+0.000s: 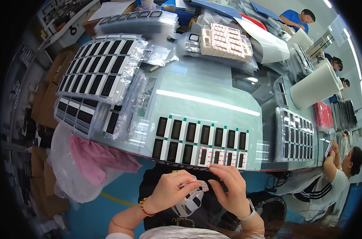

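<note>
Left hand [174, 189]: grip pinched on sheet [193, 197]. Right hand [231, 189]: grip wide, nearer the panels [241, 160] just beyond (long axes running away from the body).

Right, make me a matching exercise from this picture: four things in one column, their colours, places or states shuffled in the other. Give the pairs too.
Things
1. left hand
2. roll
3. cloth
4. dark panels nearest the hands

Descriptions
A. pink
B. laid out in two rows
C. holding a red-and-white piece
D. white, on the right side of the picture

Pairs: 1-C, 2-D, 3-A, 4-B
</note>
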Motion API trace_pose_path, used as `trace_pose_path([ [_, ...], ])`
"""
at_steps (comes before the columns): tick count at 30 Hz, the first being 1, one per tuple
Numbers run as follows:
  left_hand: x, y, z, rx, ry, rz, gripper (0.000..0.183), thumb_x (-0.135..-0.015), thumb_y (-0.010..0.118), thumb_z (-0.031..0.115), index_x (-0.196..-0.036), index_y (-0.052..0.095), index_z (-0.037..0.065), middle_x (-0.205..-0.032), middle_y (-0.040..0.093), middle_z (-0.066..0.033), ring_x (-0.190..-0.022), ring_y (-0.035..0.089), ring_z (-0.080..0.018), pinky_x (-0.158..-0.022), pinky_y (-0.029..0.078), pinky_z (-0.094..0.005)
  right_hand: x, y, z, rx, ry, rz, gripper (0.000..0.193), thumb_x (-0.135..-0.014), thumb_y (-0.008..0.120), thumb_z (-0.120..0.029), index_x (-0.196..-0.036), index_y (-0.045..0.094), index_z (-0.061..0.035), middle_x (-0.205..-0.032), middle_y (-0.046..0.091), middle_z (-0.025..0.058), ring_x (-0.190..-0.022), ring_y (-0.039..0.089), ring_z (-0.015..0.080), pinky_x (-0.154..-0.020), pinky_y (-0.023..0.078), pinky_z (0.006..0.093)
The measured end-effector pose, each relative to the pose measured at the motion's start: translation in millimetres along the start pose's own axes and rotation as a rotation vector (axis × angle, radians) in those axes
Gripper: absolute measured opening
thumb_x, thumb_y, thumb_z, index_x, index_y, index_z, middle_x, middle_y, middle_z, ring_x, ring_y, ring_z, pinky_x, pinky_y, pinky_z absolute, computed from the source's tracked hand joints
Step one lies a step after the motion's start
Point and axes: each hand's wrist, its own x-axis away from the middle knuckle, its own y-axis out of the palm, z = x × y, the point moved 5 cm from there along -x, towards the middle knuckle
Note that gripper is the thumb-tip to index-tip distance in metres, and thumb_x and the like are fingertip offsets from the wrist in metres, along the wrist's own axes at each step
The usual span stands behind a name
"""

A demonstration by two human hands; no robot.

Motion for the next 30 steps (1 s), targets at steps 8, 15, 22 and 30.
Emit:
trace_pose_path([
  [8, 5, -2, -4, -0.109, 0.006, -0.022, 0.012, -0.087, 0.077, 0.013, -0.094, 0.077, 0.004, -0.088, 0.073, -0.0089, -0.075, 0.07, -0.0233, -0.067, 0.055, -0.0316, 0, 17, -5, -0.087, -0.129, -0.134, 0.024, -0.08, 0.076, 0.006, -0.101, 0.069, -0.0032, -0.099, 0.067, 0.0106, -0.08, 0.066, 0.027, -0.068, 0.054, 0.0351],
  [15, 9, -13, -6, -0.062, -0.025, -0.008, 0.015, -0.094, 0.069, 0.016, -0.098, 0.076, 0.003, -0.09, 0.072, -0.01, -0.076, 0.07, -0.0247, -0.068, 0.055, -0.0328, -2, 26, -7, -0.122, -0.12, -0.221, 0.023, -0.079, 0.075, 0.007, -0.099, 0.068, -0.0022, -0.091, 0.068, 0.0099, -0.076, 0.068, 0.0256, -0.064, 0.055, 0.0325],
  [22, 16, -49, -24, -0.03, -0.057, 0.174, 0.027, -0.102, 0.056, 0.016, -0.095, 0.076, -0.001, -0.087, 0.074, -0.0123, -0.074, 0.07, -0.0235, -0.068, 0.052, -0.0322, -17, 13, -17, -0.275, -0.096, -0.133, 0.02, -0.08, 0.071, 0.012, -0.094, 0.065, -0.0003, -0.09, 0.07, 0.0117, -0.078, 0.068, 0.0242, -0.069, 0.054, 0.0309],
  [30, 19, -26, -27, -0.33, 0.042, 0.171, 0.008, -0.089, 0.076, 0.013, -0.093, 0.074, 0.006, -0.065, 0.068, -0.0074, -0.052, 0.066, -0.0208, -0.047, 0.047, -0.0303, -35, 60, 51, -0.747, 0.45, -0.074, 0.006, -0.101, 0.063, -0.004, -0.103, 0.062, 0.0011, -0.082, 0.068, 0.0043, -0.065, 0.066, 0.0084, -0.051, 0.05, 0.0201],
])
